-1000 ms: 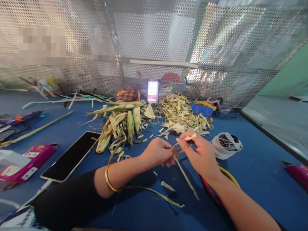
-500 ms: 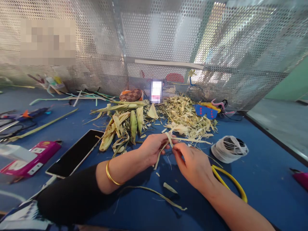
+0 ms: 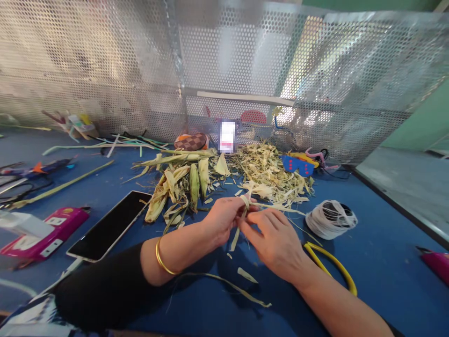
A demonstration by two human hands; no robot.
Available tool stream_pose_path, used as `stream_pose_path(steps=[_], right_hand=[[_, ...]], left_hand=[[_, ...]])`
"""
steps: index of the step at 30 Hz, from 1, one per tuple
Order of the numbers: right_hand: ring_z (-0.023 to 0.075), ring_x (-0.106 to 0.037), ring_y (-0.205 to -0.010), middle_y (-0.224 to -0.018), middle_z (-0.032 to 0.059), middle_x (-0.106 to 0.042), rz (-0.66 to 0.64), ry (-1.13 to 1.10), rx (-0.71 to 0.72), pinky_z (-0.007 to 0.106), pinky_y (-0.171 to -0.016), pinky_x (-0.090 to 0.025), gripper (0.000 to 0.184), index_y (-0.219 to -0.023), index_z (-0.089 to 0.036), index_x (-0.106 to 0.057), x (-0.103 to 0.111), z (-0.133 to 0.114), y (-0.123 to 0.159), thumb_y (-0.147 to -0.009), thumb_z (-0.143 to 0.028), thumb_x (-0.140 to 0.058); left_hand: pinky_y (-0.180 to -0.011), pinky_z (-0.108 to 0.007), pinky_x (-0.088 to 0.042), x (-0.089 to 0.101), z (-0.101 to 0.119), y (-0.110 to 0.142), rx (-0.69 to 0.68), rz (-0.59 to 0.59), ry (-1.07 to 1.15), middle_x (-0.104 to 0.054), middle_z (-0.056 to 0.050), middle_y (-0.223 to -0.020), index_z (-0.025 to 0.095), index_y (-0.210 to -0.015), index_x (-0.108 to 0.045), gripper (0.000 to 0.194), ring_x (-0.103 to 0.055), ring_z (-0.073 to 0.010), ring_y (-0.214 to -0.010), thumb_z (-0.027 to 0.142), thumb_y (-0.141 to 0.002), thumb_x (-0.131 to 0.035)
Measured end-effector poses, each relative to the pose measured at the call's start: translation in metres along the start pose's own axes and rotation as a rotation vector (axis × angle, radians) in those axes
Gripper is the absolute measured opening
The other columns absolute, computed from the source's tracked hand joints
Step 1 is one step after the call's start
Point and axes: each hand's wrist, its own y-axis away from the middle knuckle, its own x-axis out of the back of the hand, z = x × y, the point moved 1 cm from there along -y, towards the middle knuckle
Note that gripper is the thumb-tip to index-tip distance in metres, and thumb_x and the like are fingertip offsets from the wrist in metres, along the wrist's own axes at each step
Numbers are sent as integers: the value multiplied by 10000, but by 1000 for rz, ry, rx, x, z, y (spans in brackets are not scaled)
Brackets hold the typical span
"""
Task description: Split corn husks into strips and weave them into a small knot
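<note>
My left hand [image 3: 224, 217], with a gold bangle at the wrist, is closed on a pale corn husk strip [image 3: 244, 202]. The strip loops over my left fingers, and one end hangs below them while other thin strands stick out to the right. My right hand [image 3: 277, 238] meets the left one, its thumb and fingers pinching the same husk strip. Fingertips partly hide where the strip crosses itself. Beneath the hands on the blue table [image 3: 210, 309] lie a small husk piece [image 3: 247, 275] and a long thin husk strand [image 3: 242, 294].
Whole corn husks [image 3: 194, 182] and a heap of shredded husk [image 3: 270, 173] lie ahead. A white string spool [image 3: 331, 219] and yellow-handled tool [image 3: 333, 267] are right. A phone [image 3: 110, 227] and magenta power strip [image 3: 58, 234] are left. A perforated screen [image 3: 238, 56] stands behind.
My hands have come together, and the husk strip now wraps tighter around the left fingers. My right hand has shifted from above the left to its lower right.
</note>
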Motion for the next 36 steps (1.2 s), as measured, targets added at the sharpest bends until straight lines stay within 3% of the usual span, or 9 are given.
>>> stream_pose_path(steps=[3,6,9,11,14,17,23,31,36], right_hand=[[182,-559,-735,-772,61,-621,-60,29,60,364,-792,-435,257,-880,-170,-671,-3,-2,-2,-900,-106,-423],[172,-568,-754,-797,56,-630,46,-72,-7,354,-811,-435,229,-890,-174,-650,0,0,-2,-891,-92,-436],[185,-592,-822,-842,72,-637,229,-241,-285,340,-789,-455,138,-874,-181,-617,4,9,1,-879,-138,-485],[202,-612,-806,-836,82,-650,268,-326,-531,331,-725,-474,102,-850,-188,-596,2,17,4,-878,-214,-502],[196,-614,-593,-667,40,-652,123,-515,-861,308,-561,-464,164,-827,-200,-583,-6,27,9,-865,-340,-507],[157,-524,-400,-509,-20,-575,-28,-806,-1051,276,-424,-409,234,-768,-208,-568,-13,30,11,-841,-423,-513],[118,-454,-355,-442,-56,-496,-15,-1093,-1210,242,-365,-365,319,-675,-195,-548,-18,27,9,-773,-498,-576],[102,-439,-353,-429,-60,-509,62,-1138,-1320,234,-372,-341,317,-628,-188,-555,-18,29,9,-726,-479,-629],[101,-440,-346,-448,-48,-532,66,-1178,-1343,233,-360,-343,295,-650,-178,-561,-20,26,7,-709,-453,-652]], left_hand=[[-574,-214,-459,0,-5,1,-16,-36,-122,-633,-46,-623,110,-656,-662,253,-591,-131,-624,358,-706,-674],[-578,-211,-450,1,-7,1,-35,-85,-171,-613,-22,-603,120,-658,-664,332,-573,-116,-606,450,-667,-698],[-626,-213,-466,0,-4,2,-76,-141,-209,-611,-9,-586,130,-670,-669,369,-576,-101,-590,498,-666,-690],[-660,-234,-485,0,-2,2,-100,-169,-253,-628,-21,-595,125,-683,-673,384,-598,-112,-599,509,-678,-677],[-667,-242,-498,-2,1,2,-126,-175,-305,-656,-36,-629,118,-722,-673,344,-618,-118,-606,462,-714,-661],[-634,-235,-501,-2,1,1,-138,-140,-345,-664,-29,-620,126,-757,-650,258,-614,-108,-563,384,-746,-644],[-633,-244,-506,-1,-1,0,-142,-132,-363,-679,-51,-630,125,-716,-636,235,-634,-128,-578,359,-742,-623],[-732,-282,-505,-1,-1,3,-120,-231,-246,-690,-53,-704,128,-701,-650,162,-647,-153,-680,256,-608,-686],[-678,-256,-501,3,-9,-3,-154,-108,-313,-672,-35,-661,122,-698,-656,226,-631,-129,-632,293,-594,-762]])
